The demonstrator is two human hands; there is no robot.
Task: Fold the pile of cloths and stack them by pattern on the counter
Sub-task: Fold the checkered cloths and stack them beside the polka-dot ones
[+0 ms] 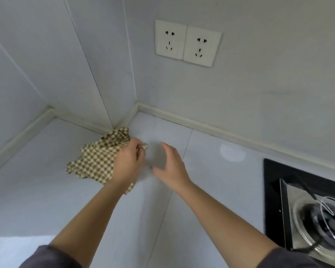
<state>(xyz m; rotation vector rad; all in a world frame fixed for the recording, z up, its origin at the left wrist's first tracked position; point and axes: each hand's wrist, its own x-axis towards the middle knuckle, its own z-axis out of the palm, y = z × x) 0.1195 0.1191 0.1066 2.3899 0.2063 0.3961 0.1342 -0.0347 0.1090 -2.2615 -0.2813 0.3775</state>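
Note:
A crumpled brown-and-cream checked cloth (97,159) lies on the white counter (211,171) near the wall corner. My left hand (129,161) grips the cloth's right edge, with a fold of it pinched between the fingers. A small corner of the cloth hangs below my left wrist. Just to the right, my right hand (170,167) hovers over the bare counter with fingers relaxed and holds nothing.
A black gas hob (275,190) with a steel burner and wire pan support (327,219) fills the right edge. Two white wall sockets (188,42) sit on the back wall. A raised white kerb runs along the counter's back and left sides.

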